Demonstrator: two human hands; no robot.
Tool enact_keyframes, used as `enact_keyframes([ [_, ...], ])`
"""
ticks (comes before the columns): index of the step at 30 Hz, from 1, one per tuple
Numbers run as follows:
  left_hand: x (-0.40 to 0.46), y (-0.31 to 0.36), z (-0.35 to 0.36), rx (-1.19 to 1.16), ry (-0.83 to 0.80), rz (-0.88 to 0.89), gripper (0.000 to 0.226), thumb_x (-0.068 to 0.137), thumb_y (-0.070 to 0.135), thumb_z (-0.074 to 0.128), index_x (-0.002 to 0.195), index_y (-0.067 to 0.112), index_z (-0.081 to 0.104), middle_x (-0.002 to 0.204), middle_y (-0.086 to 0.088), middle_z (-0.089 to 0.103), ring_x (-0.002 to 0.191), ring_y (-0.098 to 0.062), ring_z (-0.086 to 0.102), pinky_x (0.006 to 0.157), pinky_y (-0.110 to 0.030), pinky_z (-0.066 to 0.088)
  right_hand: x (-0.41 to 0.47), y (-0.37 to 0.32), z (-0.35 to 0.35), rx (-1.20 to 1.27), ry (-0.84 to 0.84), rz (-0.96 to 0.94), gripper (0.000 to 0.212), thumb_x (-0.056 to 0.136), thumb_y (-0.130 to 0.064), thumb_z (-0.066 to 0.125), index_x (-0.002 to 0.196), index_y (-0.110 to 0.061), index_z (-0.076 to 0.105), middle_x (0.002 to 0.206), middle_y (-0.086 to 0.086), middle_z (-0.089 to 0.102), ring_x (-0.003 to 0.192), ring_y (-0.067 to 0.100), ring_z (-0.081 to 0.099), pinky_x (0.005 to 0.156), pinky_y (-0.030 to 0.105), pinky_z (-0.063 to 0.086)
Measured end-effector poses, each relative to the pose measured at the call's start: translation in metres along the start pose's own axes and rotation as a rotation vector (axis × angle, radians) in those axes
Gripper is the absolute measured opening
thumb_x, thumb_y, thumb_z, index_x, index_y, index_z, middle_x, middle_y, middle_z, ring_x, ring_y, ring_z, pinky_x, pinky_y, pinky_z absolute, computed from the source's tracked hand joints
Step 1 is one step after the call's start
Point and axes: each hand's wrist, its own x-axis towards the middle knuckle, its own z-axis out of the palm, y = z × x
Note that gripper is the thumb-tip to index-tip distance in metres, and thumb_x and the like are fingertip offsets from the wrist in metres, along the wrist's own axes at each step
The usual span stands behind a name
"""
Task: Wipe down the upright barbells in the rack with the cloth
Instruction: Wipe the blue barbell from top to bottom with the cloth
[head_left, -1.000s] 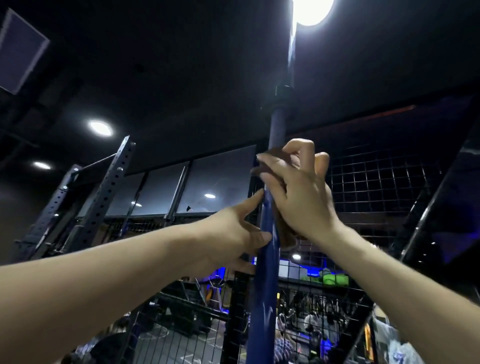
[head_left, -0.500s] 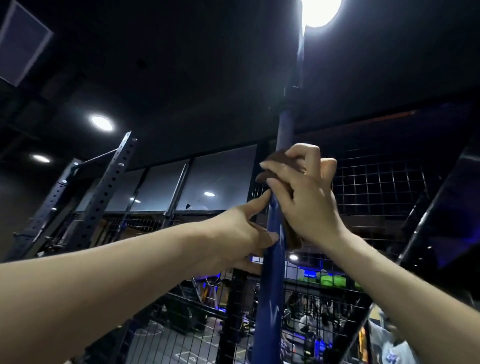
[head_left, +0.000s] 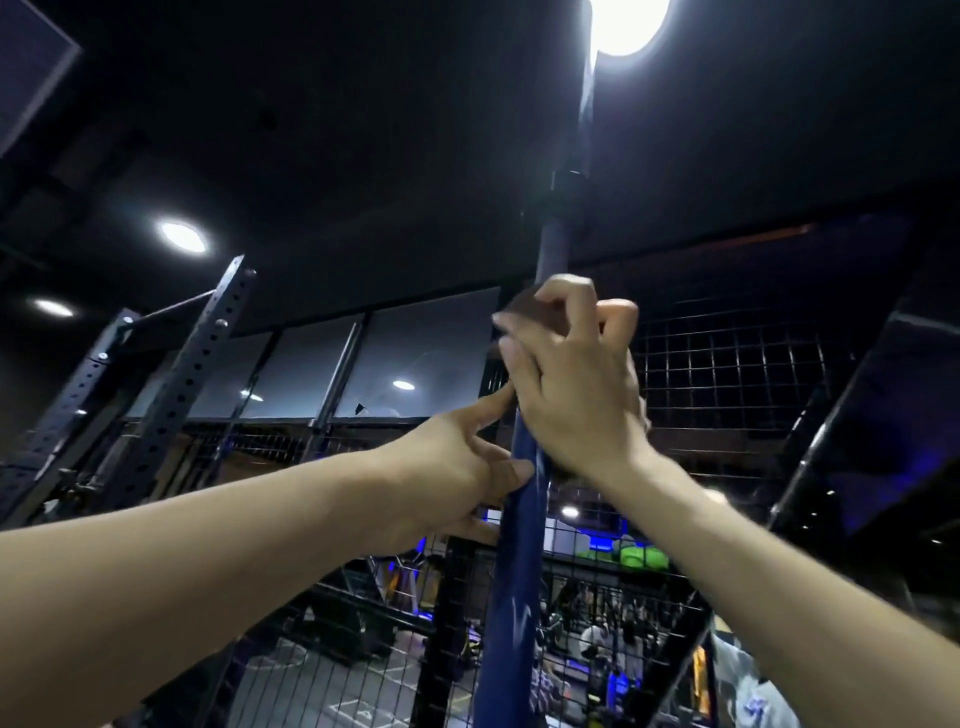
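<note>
An upright blue barbell (head_left: 511, 597) rises through the middle of the view toward the ceiling light, with a dark collar near its top. My right hand (head_left: 571, 384) wraps a brown cloth (head_left: 524, 306) round the bar high up; only a corner of the cloth shows above the fingers. Just below it, my left hand (head_left: 457, 473) holds the bar from the left, thumb against the shaft and index finger pointing up along it.
A black wire mesh fence (head_left: 727, 374) stands right behind the bar. A perforated rack upright (head_left: 192, 374) leans at the left. A dark slanted post (head_left: 841, 415) runs down the right side. Bright ceiling lights (head_left: 626, 21) glare overhead.
My right hand has slid a little higher on the bar with the cloth and its fingers have spread. My left hand keeps its hold just below.
</note>
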Motion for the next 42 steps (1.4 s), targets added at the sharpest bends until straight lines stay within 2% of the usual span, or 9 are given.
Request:
enact_keyframes([
  [4,-0.003,-0.002,0.001,0.018,0.035,0.003,0.068,0.093,0.006,0.056,0.146,0.04,0.029,0.096,-0.011,0.063,0.084,-0.018,0.066,0.059,-0.028,0.057,0.014,0.014,0.001,0.052,-0.038,-0.078,0.027,0.093,-0.038,0.05,0.114,-0.032,0.066,0.125,-0.008,0.034,0.113,0.017,0.024,0.082,0.039,0.05],
  [12,-0.002,-0.009,0.006,0.012,0.045,0.006,0.069,0.091,0.002,0.059,0.143,0.041,0.035,0.086,0.002,0.062,0.067,-0.006,0.062,0.055,-0.022,0.055,0.047,0.025,0.012,0.122,-0.037,0.121,0.024,0.096,-0.03,0.051,0.118,-0.032,0.062,0.129,-0.007,0.027,0.122,0.017,0.018,0.093,0.025,0.038],
  [15,-0.004,-0.007,0.008,0.018,0.046,0.008,0.066,0.092,0.004,0.058,0.14,0.044,0.036,0.07,0.009,0.067,0.064,-0.005,0.065,0.058,-0.026,0.057,-0.009,0.013,0.005,0.187,0.012,0.0,0.026,0.093,-0.031,0.051,0.114,-0.03,0.065,0.125,-0.01,0.028,0.122,0.02,0.024,0.095,0.009,0.025],
  [17,-0.007,-0.007,0.009,0.01,0.031,-0.007,0.067,0.093,0.005,0.055,0.141,0.046,0.033,0.081,-0.001,0.069,0.071,-0.011,0.067,0.064,-0.032,0.059,-0.024,0.012,-0.003,0.284,-0.053,-0.012,0.026,0.092,-0.031,0.053,0.114,-0.03,0.066,0.118,-0.017,0.026,0.122,0.015,0.025,0.092,0.0,0.023],
  [23,-0.007,-0.006,0.01,0.058,-0.002,-0.067,0.075,0.093,0.002,0.056,0.145,0.046,0.025,0.104,-0.016,0.065,0.091,-0.023,0.068,0.075,-0.042,0.059,0.057,0.031,0.007,0.222,-0.111,0.179,0.027,0.095,-0.028,0.056,0.121,-0.032,0.062,0.119,-0.01,0.027,0.118,0.022,0.023,0.099,0.027,0.036],
  [31,-0.012,-0.004,0.01,0.045,0.017,-0.037,0.068,0.09,-0.001,0.058,0.141,0.039,0.037,0.089,-0.005,0.071,0.079,-0.018,0.071,0.07,-0.04,0.06,-0.029,0.008,-0.002,0.219,-0.026,-0.018,0.028,0.092,-0.03,0.051,0.116,-0.025,0.065,0.127,-0.003,0.03,0.123,0.023,0.033,0.094,0.001,0.02],
  [34,-0.014,-0.006,0.012,0.13,0.078,-0.017,0.057,0.091,0.003,0.059,0.137,0.032,0.043,0.083,-0.002,0.07,0.085,-0.019,0.07,0.078,-0.042,0.058,-0.045,0.009,-0.012,0.198,-0.105,-0.084,0.035,0.092,-0.041,0.046,0.118,-0.027,0.064,0.125,-0.005,0.03,0.118,0.017,0.029,0.091,0.015,0.033],
  [38,-0.011,-0.011,0.014,0.174,0.112,-0.011,0.07,0.09,0.005,0.062,0.145,0.037,0.032,0.095,-0.005,0.068,0.085,-0.015,0.065,0.07,-0.032,0.057,0.019,0.026,-0.003,0.143,-0.129,0.028,0.026,0.096,-0.03,0.054,0.12,-0.029,0.063,0.127,0.0,0.031,0.117,0.021,0.024,0.092,0.022,0.032],
  [42,-0.011,-0.015,0.015,0.106,0.11,-0.001,0.07,0.089,0.001,0.06,0.146,0.033,0.034,0.097,-0.013,0.066,0.08,-0.015,0.066,0.059,-0.026,0.058,0.039,0.028,0.008,0.198,-0.073,0.163,0.024,0.097,-0.026,0.053,0.118,-0.029,0.063,0.127,-0.004,0.028,0.118,0.018,0.021,0.09,0.006,0.023],
])
